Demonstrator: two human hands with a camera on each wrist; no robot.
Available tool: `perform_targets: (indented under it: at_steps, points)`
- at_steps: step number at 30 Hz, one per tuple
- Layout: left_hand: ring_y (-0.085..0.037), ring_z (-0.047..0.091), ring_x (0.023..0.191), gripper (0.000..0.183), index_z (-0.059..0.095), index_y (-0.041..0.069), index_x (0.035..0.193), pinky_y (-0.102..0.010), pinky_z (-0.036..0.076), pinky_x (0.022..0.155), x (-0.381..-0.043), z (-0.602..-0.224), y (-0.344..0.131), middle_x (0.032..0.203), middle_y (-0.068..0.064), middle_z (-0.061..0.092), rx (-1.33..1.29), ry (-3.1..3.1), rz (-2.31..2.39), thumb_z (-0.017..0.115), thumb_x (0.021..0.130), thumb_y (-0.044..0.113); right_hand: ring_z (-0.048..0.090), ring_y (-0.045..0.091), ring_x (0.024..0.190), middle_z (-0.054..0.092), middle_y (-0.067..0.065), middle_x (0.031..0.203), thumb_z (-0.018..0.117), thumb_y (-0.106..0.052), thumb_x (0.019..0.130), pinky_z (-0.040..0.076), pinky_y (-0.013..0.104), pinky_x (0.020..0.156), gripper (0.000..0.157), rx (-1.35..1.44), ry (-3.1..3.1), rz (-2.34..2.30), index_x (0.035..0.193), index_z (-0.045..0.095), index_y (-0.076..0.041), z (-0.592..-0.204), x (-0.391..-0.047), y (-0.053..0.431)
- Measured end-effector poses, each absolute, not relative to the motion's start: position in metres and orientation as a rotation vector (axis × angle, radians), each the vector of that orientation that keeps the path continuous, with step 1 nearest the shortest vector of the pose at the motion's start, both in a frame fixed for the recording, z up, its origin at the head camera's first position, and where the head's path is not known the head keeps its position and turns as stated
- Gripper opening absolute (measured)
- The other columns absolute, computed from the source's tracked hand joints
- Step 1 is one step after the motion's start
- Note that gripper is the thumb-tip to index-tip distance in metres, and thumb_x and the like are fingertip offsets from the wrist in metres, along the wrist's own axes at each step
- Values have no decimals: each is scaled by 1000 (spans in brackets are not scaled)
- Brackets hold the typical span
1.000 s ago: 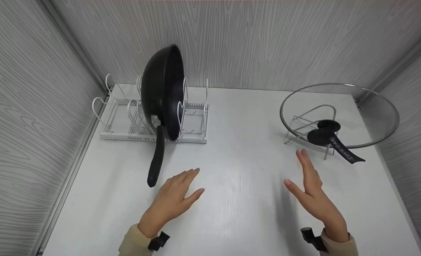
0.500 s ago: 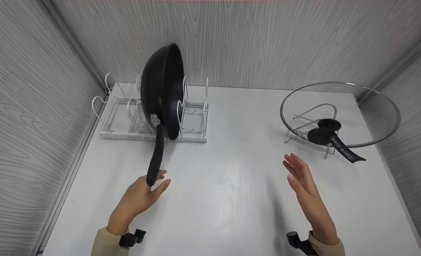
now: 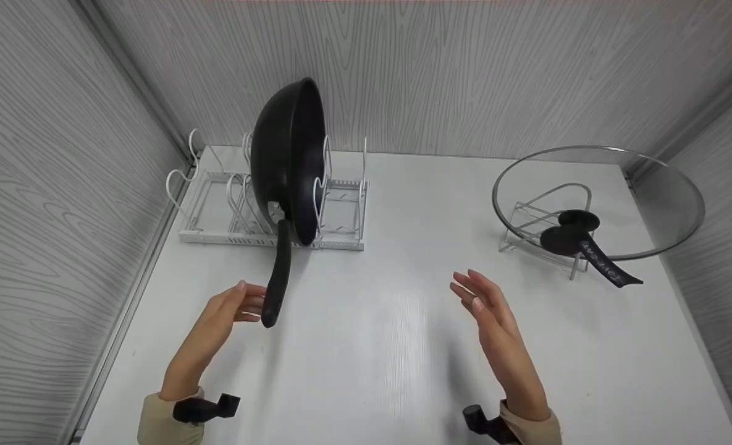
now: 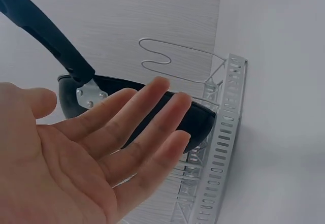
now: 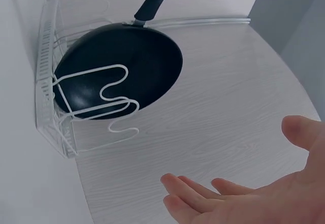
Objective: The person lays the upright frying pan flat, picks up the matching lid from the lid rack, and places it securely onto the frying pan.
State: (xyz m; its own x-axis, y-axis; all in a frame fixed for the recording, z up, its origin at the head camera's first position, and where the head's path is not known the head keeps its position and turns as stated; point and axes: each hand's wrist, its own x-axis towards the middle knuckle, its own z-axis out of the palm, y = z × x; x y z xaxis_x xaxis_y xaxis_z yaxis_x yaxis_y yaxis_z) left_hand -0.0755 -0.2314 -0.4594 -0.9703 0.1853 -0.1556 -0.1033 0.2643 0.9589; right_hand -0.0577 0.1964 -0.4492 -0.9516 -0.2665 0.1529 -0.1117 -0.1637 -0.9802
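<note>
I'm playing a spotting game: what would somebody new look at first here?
Probably the black wok, standing on edge in the white wire rack on the head view's left. Next, the big glass lid over the small wire stand on the right. Then perhaps the left hand, its fingers beside the wok's handle.

White lettering, only partly legible, on black lid handle.

The desk is bright and a bit shiny, with a soft gray shadow beside the right hand. Both wrist views look darker and bluish. A pale shiny spot shows inside the pan. Letters on the lid handle look fuzzy.
</note>
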Motion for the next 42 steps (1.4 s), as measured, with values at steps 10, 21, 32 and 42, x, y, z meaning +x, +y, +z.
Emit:
perform_targets:
  at_steps: [10,21,32,42]
  points:
    - [-38,62,87,70,51,-7,123,-33,51,66,-80,-443,-246,105,-15,63,29,1962,1937,22,99,52,32,42,132,29,30,143,33,-9,102,26,33,110,42,-411,1787,-2395,142,24,3,-447,-60,159]
    - [-21,61,95,69,43,-8,129,-35,49,84,-98,-431,-235,114,-12,59,-60,1918,1866,27,99,52,39,41,128,37,29,138,33,-12,102,26,47,108,39,-402,1674,-2367,139,32,0,-452,-63,115]
    - [-38,51,118,62,38,-12,132,-38,39,100,-117,-439,-218,128,-29,51,36,1645,2027,20,102,39,45,38,125,44,26,136,42,-21,100,29,47,108,43,-222,1314,-2321,136,35,1,-462,-77,60]
    - [-42,50,118,63,28,-11,137,-51,29,106,-127,-442,-204,132,-34,45,-80,1396,2135,20,100,40,52,35,119,51,25,130,42,-27,97,35,43,105,50,-167,1069,-2220,135,38,4,-465,-82,12]
